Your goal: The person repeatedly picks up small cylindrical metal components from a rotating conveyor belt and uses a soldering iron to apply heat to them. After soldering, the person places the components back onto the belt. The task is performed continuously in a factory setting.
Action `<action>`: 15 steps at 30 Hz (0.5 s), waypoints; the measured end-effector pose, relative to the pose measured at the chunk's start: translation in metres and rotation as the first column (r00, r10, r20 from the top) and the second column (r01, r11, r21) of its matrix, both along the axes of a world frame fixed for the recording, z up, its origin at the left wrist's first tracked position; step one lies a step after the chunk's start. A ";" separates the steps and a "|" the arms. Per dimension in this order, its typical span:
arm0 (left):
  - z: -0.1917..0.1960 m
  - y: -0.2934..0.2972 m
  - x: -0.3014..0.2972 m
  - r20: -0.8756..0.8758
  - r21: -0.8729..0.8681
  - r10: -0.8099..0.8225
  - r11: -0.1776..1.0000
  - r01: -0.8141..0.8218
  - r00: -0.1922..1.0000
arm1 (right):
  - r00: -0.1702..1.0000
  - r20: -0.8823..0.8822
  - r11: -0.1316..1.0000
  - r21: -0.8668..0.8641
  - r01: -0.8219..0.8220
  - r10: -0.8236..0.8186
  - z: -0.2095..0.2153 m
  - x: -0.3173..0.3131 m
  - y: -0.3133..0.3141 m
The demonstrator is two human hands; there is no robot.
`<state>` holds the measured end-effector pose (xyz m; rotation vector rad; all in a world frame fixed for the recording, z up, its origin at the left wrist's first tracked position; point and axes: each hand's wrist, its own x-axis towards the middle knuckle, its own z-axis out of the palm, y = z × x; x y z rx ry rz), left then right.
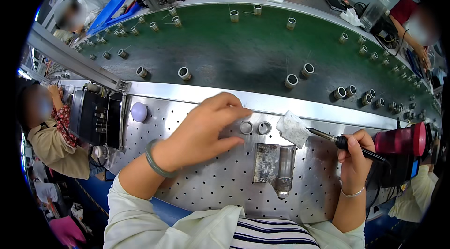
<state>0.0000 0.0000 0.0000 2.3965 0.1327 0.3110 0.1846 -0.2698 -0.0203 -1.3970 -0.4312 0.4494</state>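
My left hand (204, 129) is open over the perforated metal bench (201, 183), with a gap between thumb and fingers and nothing in it. Just right of its fingertips stand two small round metal cups, the left cup (246, 127) and the right cup (264, 128). In my right hand (355, 157) is a soldering iron (340, 142), gripped like a pen. Its thin tip points left and reaches the edge of a crumpled white wipe (291, 129). Below the cups lies a worn metal block (266, 161) with a metal cylinder (285, 164) along its right side.
Beyond the metal rail (197, 96) runs a green conveyor belt (211, 38) carrying many small metal cylinders. A purple ball-like object (139, 112) sits at left, near black equipment (96, 115). A red container (403, 139) stands at right. Other people work around the line.
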 end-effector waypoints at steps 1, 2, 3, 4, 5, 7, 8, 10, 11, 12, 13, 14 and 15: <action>-0.004 -0.005 0.001 -0.016 -0.013 0.002 1.000 -0.002 1.000 | 1.000 0.002 1.000 0.008 -0.014 0.014 0.002 -0.002 0.002; -0.006 -0.006 0.001 -0.033 -0.026 0.004 1.000 -0.005 0.999 | 1.000 0.003 0.999 0.016 -0.029 0.029 0.003 -0.004 0.003; -0.008 -0.007 0.005 -0.044 -0.008 0.009 1.000 -0.009 0.999 | 1.000 0.012 0.999 0.026 -0.027 0.026 0.002 -0.002 0.003; -0.010 -0.006 0.009 -0.055 0.010 0.015 1.000 -0.014 0.998 | 0.999 0.021 0.999 0.036 -0.025 0.025 0.001 0.000 0.004; -0.011 -0.006 0.012 -0.066 0.028 0.021 0.999 -0.019 0.998 | 0.999 0.029 0.999 0.046 -0.025 0.023 0.000 0.003 0.003; -0.006 -0.001 0.012 -0.046 -0.284 0.068 0.955 -0.078 0.997 | 1.000 0.028 0.998 0.064 -0.014 0.012 -0.002 0.003 0.001; -0.002 0.000 0.013 -0.045 -0.432 0.094 0.896 -0.104 0.995 | 1.000 0.027 0.997 0.073 -0.009 0.007 -0.003 0.003 -0.001; 0.005 -0.003 0.016 -0.052 -0.720 0.046 0.690 -0.070 0.998 | 1.000 0.012 0.995 0.098 -0.005 0.004 -0.001 0.001 -0.001; 0.008 -0.005 0.018 -0.051 -0.832 0.022 0.552 -0.054 0.998 | 1.000 0.004 0.994 0.111 -0.003 0.002 0.000 0.000 -0.001; 0.009 -0.007 0.022 -0.076 -0.863 -0.016 0.501 -0.058 0.997 | 1.000 0.011 0.992 0.124 -0.011 0.009 0.000 -0.001 -0.002; 0.010 -0.010 0.025 -0.088 -0.886 -0.052 0.460 -0.054 0.995 | 1.000 0.018 0.990 0.137 -0.019 0.016 0.001 -0.001 -0.002; 0.010 -0.012 0.029 -0.097 -0.907 -0.089 0.417 -0.052 0.991 | 0.999 0.025 0.988 0.149 -0.026 0.023 0.001 -0.002 -0.003; 0.010 -0.014 0.033 -0.108 -0.926 -0.129 0.373 -0.053 0.986 | 0.999 0.027 0.988 0.150 -0.023 0.019 0.002 -0.002 -0.004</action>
